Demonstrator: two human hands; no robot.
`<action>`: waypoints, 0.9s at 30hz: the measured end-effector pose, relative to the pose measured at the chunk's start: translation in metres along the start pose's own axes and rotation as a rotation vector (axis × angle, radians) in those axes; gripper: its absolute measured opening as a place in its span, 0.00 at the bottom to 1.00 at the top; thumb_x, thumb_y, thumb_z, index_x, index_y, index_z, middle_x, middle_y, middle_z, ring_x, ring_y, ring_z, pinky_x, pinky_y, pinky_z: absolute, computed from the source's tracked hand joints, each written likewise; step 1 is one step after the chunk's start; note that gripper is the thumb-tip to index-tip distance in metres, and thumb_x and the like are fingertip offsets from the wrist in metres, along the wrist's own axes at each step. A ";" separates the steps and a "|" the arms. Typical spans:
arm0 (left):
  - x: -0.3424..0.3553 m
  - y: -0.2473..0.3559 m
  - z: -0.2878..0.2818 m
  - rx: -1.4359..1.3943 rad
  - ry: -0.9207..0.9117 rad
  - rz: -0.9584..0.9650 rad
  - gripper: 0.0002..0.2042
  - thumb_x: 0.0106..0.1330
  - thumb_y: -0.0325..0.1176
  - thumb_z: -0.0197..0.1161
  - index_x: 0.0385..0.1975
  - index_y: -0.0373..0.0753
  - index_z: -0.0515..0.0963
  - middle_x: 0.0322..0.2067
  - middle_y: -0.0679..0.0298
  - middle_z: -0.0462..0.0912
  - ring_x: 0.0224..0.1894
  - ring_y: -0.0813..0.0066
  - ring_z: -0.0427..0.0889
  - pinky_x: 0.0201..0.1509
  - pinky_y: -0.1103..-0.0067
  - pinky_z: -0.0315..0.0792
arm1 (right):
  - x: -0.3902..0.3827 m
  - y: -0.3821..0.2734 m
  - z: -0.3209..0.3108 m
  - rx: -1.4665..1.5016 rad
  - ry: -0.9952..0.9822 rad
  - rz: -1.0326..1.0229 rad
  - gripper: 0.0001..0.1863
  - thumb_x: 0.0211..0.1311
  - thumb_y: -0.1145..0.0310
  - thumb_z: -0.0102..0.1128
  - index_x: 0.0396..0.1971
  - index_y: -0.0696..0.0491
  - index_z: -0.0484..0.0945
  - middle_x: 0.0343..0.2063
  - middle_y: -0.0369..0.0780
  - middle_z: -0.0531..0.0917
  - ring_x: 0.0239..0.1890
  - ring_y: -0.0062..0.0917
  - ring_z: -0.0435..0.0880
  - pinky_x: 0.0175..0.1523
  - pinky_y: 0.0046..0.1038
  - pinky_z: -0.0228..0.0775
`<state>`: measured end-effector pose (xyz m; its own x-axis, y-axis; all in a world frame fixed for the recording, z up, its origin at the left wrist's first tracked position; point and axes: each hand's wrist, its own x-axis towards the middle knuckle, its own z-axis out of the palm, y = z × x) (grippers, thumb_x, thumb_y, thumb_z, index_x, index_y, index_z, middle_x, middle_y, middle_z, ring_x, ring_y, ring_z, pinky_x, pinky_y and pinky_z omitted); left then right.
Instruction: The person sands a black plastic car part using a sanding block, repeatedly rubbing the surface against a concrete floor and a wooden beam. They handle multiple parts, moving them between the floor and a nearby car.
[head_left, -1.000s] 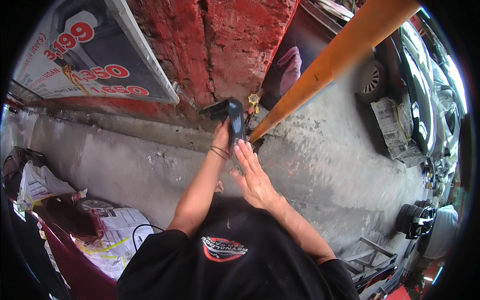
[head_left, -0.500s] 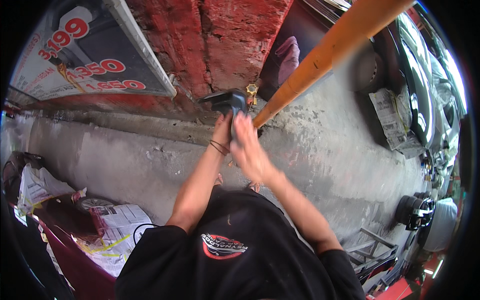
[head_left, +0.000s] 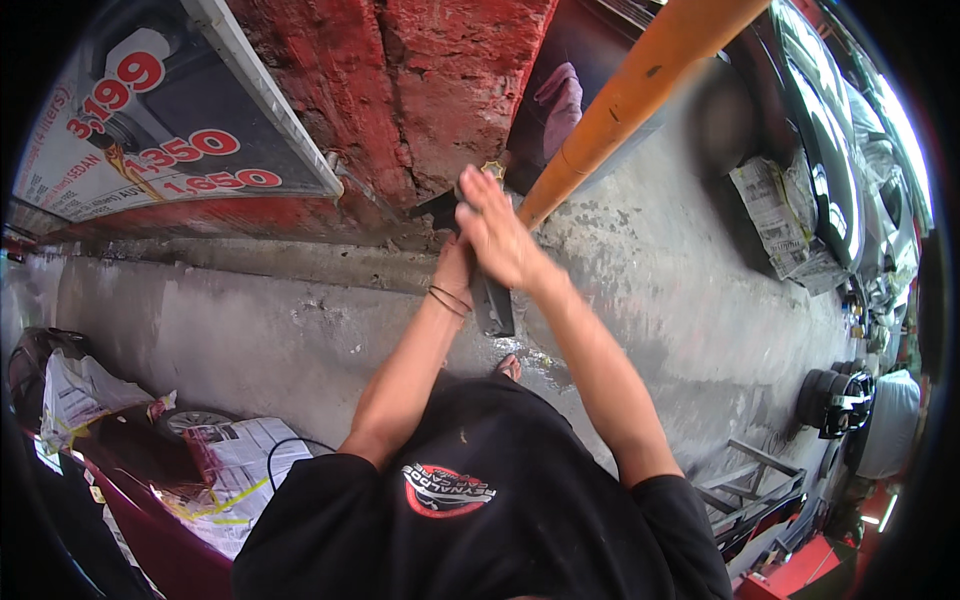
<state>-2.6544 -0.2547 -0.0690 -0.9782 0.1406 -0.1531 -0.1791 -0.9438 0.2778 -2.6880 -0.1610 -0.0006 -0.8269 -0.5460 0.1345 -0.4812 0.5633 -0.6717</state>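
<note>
A long black part, seemingly plastic (head_left: pixel 494 312), is held out in front of me over the concrete floor. My left hand (head_left: pixel 456 268), with dark bands at its wrist, grips it from the left side, its fingers mostly hidden. My right hand (head_left: pixel 496 238) lies across the part's upper side with fingers stretched and close together. Something small and dark grey shows at its fingertips; I cannot make out what it is. The part's lower end sticks out below my hands, and a darker section shows beyond them toward the wall.
An orange pole (head_left: pixel 610 110) slants up just right of my hands. Beyond them stand a red wall (head_left: pixel 450 90), a yellow-handled valve (head_left: pixel 492 170) and a framed sign (head_left: pixel 200 130). A papered maroon car panel (head_left: pixel 190 520) is at left, a metal ladder (head_left: pixel 750 480) at right.
My right hand has slid away from me along the black part, uncovering its near end. The part's far end has dropped lower, and the view has shifted slightly.
</note>
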 end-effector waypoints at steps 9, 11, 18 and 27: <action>0.038 0.062 -0.136 0.156 -0.011 -0.226 0.29 0.79 0.62 0.42 0.56 0.42 0.78 0.58 0.53 0.82 0.61 0.56 0.82 0.71 0.56 0.74 | -0.098 -0.066 -0.003 0.081 -0.131 -0.090 0.37 0.82 0.58 0.46 0.82 0.55 0.47 0.83 0.48 0.47 0.85 0.48 0.40 0.84 0.55 0.35; 0.016 -0.010 -0.032 0.177 -0.041 0.017 0.24 0.82 0.47 0.50 0.66 0.37 0.75 0.61 0.58 0.83 0.62 0.64 0.83 0.71 0.65 0.75 | -0.051 -0.007 -0.017 0.066 -0.047 0.042 0.37 0.82 0.57 0.46 0.82 0.54 0.48 0.84 0.47 0.46 0.85 0.46 0.40 0.84 0.56 0.35; 0.032 0.059 -0.099 0.217 0.099 -0.227 0.29 0.78 0.60 0.46 0.48 0.36 0.77 0.39 0.49 0.84 0.39 0.53 0.87 0.51 0.51 0.85 | -0.117 -0.069 -0.001 0.093 -0.144 -0.078 0.37 0.81 0.57 0.46 0.83 0.53 0.48 0.84 0.46 0.47 0.85 0.46 0.41 0.83 0.58 0.36; 0.006 -0.012 -0.019 0.157 -0.129 -0.056 0.25 0.82 0.51 0.49 0.71 0.46 0.69 0.71 0.65 0.71 0.71 0.68 0.72 0.77 0.63 0.67 | -0.042 -0.013 -0.026 -0.068 0.003 -0.001 0.36 0.81 0.55 0.45 0.81 0.56 0.51 0.83 0.49 0.50 0.85 0.47 0.43 0.83 0.58 0.40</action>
<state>-2.6560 -0.2484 -0.0913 -0.9698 0.2381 -0.0521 -0.2377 -0.8769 0.4178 -2.6547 -0.1290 0.0215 -0.8270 -0.5451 0.1376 -0.5010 0.6037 -0.6201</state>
